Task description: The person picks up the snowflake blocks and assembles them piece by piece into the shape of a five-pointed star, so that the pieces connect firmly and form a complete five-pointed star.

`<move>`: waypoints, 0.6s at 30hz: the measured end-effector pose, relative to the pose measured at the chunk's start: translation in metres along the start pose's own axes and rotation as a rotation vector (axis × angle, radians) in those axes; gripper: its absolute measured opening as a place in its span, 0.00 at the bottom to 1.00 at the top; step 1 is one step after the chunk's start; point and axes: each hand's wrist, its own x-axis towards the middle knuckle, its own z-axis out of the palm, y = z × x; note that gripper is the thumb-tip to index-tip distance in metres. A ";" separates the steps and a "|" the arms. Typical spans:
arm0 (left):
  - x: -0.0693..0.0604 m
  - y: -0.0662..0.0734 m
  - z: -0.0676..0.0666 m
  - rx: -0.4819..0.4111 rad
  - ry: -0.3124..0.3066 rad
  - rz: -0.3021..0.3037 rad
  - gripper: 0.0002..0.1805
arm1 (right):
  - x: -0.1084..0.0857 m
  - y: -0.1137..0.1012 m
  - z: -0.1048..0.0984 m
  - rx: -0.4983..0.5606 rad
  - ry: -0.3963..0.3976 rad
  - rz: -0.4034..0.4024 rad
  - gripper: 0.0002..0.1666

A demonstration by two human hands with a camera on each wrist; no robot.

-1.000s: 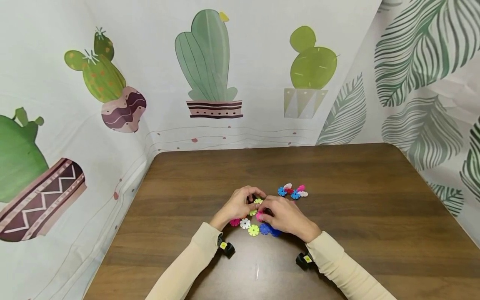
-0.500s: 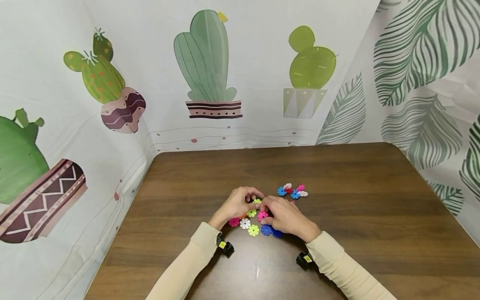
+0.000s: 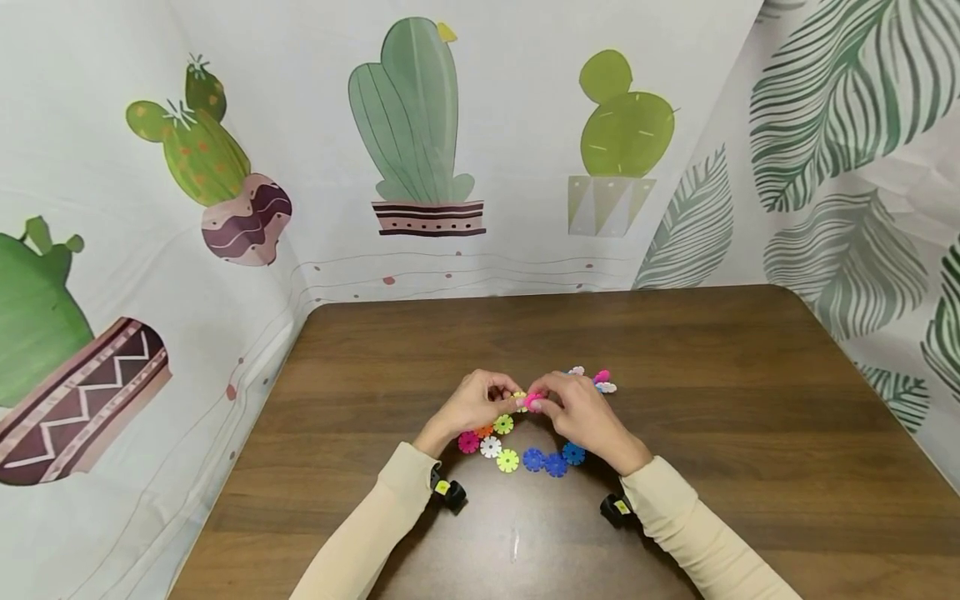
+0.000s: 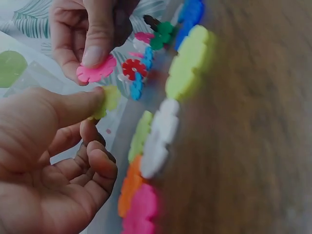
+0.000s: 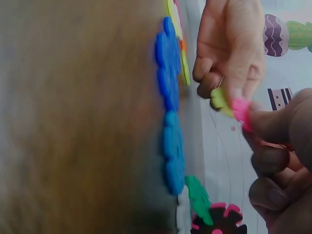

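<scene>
In the head view my left hand (image 3: 472,405) pinches a yellow-green notched plastic disc, a snowflake building disc (image 4: 111,100), between thumb and forefinger. Facing it, my right hand (image 3: 587,417) pinches a pink snowflake disc (image 4: 97,70) the same way. Both discs are held above the table, rim towards rim; in the right wrist view they look to meet or overlap, though I cannot tell whether they are joined. Below the hands lies a curved row of discs: magenta (image 3: 468,442), orange (image 3: 483,431), lime (image 3: 503,424), white (image 3: 491,447), yellow (image 3: 507,461) and several blue ones (image 3: 556,465).
Behind my right hand lies a small cluster with a pink disc (image 3: 602,377) and a white disc (image 3: 606,387), partly hidden. The right wrist view adds a green disc (image 5: 199,197) and a black-and-magenta disc (image 5: 219,222). The wooden table (image 3: 375,358) meets a printed cloth backdrop (image 3: 525,267).
My right hand has moved up and away from the blue discs, lifting the pink disc to the yellow-green one. More of the blue discs now shows. My left hand has shifted only slightly.
</scene>
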 end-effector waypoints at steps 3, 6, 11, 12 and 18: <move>0.000 0.005 -0.002 -0.046 0.009 0.009 0.07 | 0.001 0.001 -0.002 -0.011 0.103 -0.025 0.04; -0.002 0.012 -0.004 -0.120 0.009 0.012 0.09 | 0.001 0.002 -0.003 0.002 0.187 -0.038 0.04; -0.005 0.024 -0.005 -0.259 -0.023 -0.016 0.09 | 0.001 0.000 -0.005 0.046 0.253 -0.060 0.06; -0.005 0.026 -0.005 -0.282 -0.031 -0.023 0.09 | 0.001 0.000 -0.006 0.056 0.261 -0.066 0.06; -0.008 0.035 -0.007 -0.369 -0.052 -0.053 0.09 | 0.002 0.000 -0.009 0.162 0.285 -0.120 0.02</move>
